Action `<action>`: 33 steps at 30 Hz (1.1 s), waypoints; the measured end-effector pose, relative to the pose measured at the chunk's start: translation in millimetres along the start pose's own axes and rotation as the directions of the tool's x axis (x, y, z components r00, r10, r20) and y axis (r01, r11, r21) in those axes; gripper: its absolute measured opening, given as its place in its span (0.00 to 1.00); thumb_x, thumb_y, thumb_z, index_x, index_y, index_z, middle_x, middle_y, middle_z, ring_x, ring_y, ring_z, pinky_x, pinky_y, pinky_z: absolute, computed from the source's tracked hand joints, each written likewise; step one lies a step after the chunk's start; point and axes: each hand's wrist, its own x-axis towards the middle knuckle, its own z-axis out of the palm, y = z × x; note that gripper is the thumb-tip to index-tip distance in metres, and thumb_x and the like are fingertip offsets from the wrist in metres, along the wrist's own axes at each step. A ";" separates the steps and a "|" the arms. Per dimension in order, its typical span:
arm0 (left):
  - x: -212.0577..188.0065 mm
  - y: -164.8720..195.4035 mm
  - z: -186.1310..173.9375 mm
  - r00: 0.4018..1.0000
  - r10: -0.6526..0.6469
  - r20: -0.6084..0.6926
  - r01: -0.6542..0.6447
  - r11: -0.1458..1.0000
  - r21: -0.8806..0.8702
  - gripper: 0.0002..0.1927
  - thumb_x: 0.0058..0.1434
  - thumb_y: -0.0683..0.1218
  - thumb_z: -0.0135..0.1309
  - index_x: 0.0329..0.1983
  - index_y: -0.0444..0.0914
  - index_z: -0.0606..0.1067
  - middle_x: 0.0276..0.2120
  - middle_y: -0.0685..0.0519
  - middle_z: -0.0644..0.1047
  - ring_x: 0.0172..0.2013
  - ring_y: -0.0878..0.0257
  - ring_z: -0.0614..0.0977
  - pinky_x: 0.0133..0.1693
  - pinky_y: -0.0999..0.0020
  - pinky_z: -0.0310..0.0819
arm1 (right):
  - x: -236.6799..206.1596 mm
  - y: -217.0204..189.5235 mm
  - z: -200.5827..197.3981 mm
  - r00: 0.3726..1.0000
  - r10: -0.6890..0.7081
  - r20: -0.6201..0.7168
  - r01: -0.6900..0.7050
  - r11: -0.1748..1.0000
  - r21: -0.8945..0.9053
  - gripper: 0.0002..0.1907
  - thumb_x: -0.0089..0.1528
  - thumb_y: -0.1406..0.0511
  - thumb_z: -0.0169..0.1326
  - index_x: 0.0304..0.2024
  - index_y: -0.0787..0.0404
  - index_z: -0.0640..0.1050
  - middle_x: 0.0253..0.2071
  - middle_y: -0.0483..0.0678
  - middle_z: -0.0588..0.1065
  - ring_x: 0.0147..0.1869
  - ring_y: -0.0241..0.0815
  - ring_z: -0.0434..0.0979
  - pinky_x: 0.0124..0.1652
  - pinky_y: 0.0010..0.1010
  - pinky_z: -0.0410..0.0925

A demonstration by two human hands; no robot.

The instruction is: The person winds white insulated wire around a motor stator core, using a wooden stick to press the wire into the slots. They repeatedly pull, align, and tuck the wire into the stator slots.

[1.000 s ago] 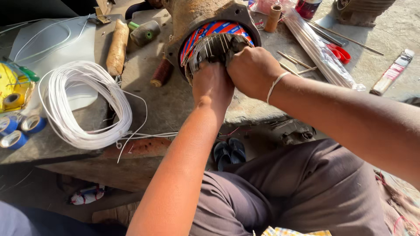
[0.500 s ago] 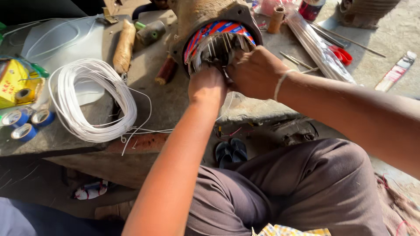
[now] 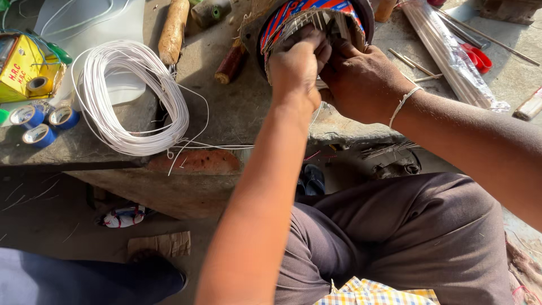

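Observation:
A round motor stator lies on its side at the edge of the stone bench, its opening lined with red and blue windings and pale insulation strips. My left hand is closed in a fist at the lower front of that opening, fingers pinched on the strips. My right hand, with a thin metal bangle at the wrist, presses against the stator's lower right rim, fingers tucked into the windings. What the fingertips hold is hidden.
A coil of white wire lies left on the bench, with blue tape rolls and a yellow box beyond. A wooden handle, a bundle of thin sticks and red scissors lie nearby.
The view has shifted so the stator sits higher in frame. Both hands stay at the stator opening; the left fist has moved slightly up into the windings.

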 end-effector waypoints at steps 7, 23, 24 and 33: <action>24.8 -27.4 10.2 1.000 -0.025 0.011 0.027 0.860 -0.509 0.10 0.62 0.37 0.58 0.46 0.32 0.76 0.43 0.49 0.80 0.43 0.57 0.82 0.45 0.62 0.84 | 0.2 -4.1 6.3 0.981 0.082 0.174 -0.111 0.980 0.164 0.16 0.59 0.61 0.56 0.47 0.60 0.80 0.50 0.49 0.76 0.64 0.51 0.68 0.51 0.43 0.69; 17.0 7.8 -26.4 0.949 0.001 0.316 0.085 0.962 -0.258 0.09 0.65 0.44 0.57 0.39 0.32 0.79 0.33 0.47 0.81 0.36 0.58 0.85 0.36 0.64 0.84 | 6.5 -1.3 7.8 0.999 0.014 -0.029 -0.011 0.996 0.093 0.31 0.63 0.45 0.54 0.57 0.60 0.79 0.58 0.52 0.75 0.67 0.52 0.68 0.57 0.44 0.69; 15.9 12.1 -24.3 0.949 0.023 0.313 0.052 0.972 -0.228 0.08 0.66 0.43 0.57 0.41 0.32 0.79 0.34 0.48 0.81 0.37 0.58 0.85 0.37 0.62 0.84 | 6.6 -0.6 7.2 1.000 0.015 0.022 -0.018 0.993 0.113 0.31 0.63 0.45 0.54 0.57 0.60 0.79 0.58 0.51 0.76 0.67 0.51 0.68 0.55 0.44 0.69; -32.3 33.6 -56.7 0.586 0.097 0.805 -0.705 -0.430 0.565 0.21 0.58 0.43 0.52 0.53 0.29 0.78 0.53 0.39 0.76 0.59 0.46 0.72 0.49 0.53 0.76 | 8.0 3.8 -8.2 0.998 -0.022 0.054 0.024 0.999 -0.031 0.32 0.61 0.43 0.53 0.52 0.61 0.79 0.50 0.49 0.77 0.61 0.48 0.75 0.45 0.36 0.73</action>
